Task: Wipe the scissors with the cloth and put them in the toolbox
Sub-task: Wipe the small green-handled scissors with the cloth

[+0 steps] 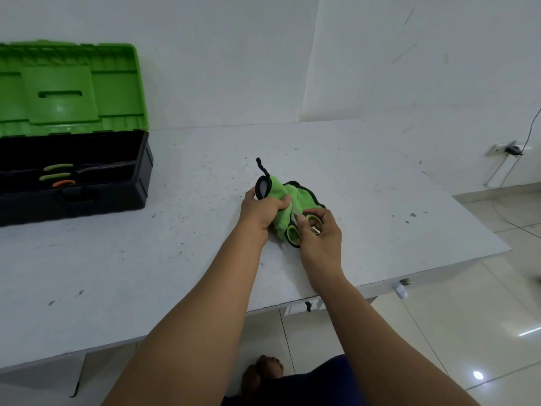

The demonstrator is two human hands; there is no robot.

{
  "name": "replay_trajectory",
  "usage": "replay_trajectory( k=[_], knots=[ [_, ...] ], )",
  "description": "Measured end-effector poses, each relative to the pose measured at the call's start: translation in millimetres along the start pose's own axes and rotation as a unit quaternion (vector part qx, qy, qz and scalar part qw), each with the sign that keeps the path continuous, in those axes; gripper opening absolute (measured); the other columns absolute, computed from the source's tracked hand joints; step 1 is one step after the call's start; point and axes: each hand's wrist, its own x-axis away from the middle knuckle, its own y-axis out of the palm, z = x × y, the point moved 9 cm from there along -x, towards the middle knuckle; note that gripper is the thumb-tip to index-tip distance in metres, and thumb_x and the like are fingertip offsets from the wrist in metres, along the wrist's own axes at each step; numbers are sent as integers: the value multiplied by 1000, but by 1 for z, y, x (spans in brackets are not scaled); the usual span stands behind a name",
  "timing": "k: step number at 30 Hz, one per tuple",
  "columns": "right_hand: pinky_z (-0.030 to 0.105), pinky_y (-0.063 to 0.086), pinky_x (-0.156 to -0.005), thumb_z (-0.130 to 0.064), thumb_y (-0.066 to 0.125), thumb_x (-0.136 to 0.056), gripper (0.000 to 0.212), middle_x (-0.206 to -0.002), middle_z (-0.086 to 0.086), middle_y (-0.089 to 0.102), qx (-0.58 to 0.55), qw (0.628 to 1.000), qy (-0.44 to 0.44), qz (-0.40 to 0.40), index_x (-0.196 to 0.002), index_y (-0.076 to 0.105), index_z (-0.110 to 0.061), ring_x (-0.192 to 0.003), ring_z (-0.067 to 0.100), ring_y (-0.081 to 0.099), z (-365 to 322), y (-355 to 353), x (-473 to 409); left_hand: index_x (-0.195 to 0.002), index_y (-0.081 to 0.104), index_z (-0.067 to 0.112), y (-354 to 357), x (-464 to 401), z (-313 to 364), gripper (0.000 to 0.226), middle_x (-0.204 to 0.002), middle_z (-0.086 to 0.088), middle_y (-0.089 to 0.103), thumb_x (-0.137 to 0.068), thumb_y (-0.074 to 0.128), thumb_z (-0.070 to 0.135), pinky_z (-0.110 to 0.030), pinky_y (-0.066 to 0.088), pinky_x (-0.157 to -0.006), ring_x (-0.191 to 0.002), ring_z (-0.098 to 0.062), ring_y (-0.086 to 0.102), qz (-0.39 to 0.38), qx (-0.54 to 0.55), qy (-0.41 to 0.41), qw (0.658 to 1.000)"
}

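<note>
Head view
Left hand: the left hand [263,208] is curled round a bunched part of the cloth [285,200], thumb on the near side and fingers wrapped over the fabric, gripping it tightly.
Right hand: the right hand [317,234] holds the scissors [304,228] by the handles; the thumb goes through one loop and the fingers curl round the other.
Scissors: black handles with green lining, lying just beside the left hand and touching the cloth. The blades run into the folds of the cloth and are hidden there, so whether they are apart or together cannot be told.
Cloth: bright green with a black edging, crumpled between the two hands, just above the table [146,273]; a black hanging loop sticks up from its far end.
Table: pale grey top, speckled with dark marks, with both forearms reaching across its near edge.
Toolbox: the toolbox [117,183] stands at the far left of the table, well apart from the hands. Its body is black and its green lid [70,89] is raised upright against the wall.
Toolbox contents: tools with green handles [57,171] and one with an orange handle [63,183] lie in the upper tray.
Surroundings: white wall behind, glossy tiled floor [453,332] to the right, a wall socket [508,148] with a cable plugged in at far right.
</note>
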Motion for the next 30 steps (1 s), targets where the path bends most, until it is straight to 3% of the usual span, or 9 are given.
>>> replay_trajectory(
  k=[4,10,13,17,21,26,30],
  knots=[
    [34,55,-76,-20,66,-101,5,-97,5,68,-4,1000,3,4,-104,64,-23,-89,17,65,2,-1,-2,-134,64,7,4,-15,-4,89,-115,-13,78,-50,93,12,-54,66,-81,-100,-34,78,-1,3,-41,999],
    [29,54,-77,-17,66,-100,5,-91,-5,65,14,1000,-10,11,-104,64,-20,-79,0,62,-1,-2,-3,-135,63,7,-6,-101,-49,117,-116,-12,78,-26,100,30,-55,64,-85,-101,-36,77,9,-3,-82,997],
    [29,54,-77,-18,66,-100,4,-87,-7,63,14,1000,-10,16,-103,64,-19,-78,0,60,0,-3,-1,-131,66,6,-5,-96,-45,112,-115,-12,78,-27,99,29,-55,63,-87,-101,-36,77,18,-13,-96,995],
    [29,54,-77,-18,67,-100,4,-89,-4,64,3,1000,-5,20,-102,64,-21,-84,9,62,-1,-4,2,-120,72,4,4,-69,-25,82,-114,-13,78,-43,93,21,-53,62,-93,-103,-35,76,19,-14,-89,996],
    [27,53,-78,-21,68,-100,4,-92,-2,66,2,1000,-4,20,-102,64,-21,-86,7,63,-3,-6,6,-120,71,4,-1,-90,-30,100,-115,-13,78,-24,92,24,-53,61,-94,-102,-36,75,32,3,-102,994],
    [30,57,-81,-19,68,-99,3,-94,-2,69,-20,999,17,27,-100,66,-22,-90,11,67,0,-9,8,-127,65,5,-4,-51,2,80,-124,-12,73,-53,89,21,-50,60,-96,-106,-33,71,81,18,-84,993],
    [17,52,-65,-16,69,-100,4,-88,-3,70,-93,993,43,51,-98,68,-19,-79,9,66,4,-17,12,-143,50,6,-26,-29,51,69,-130,-5,60,-84,85,16,-38,52,-95,-115,-30,60,144,43,-35,988]
  ],
)
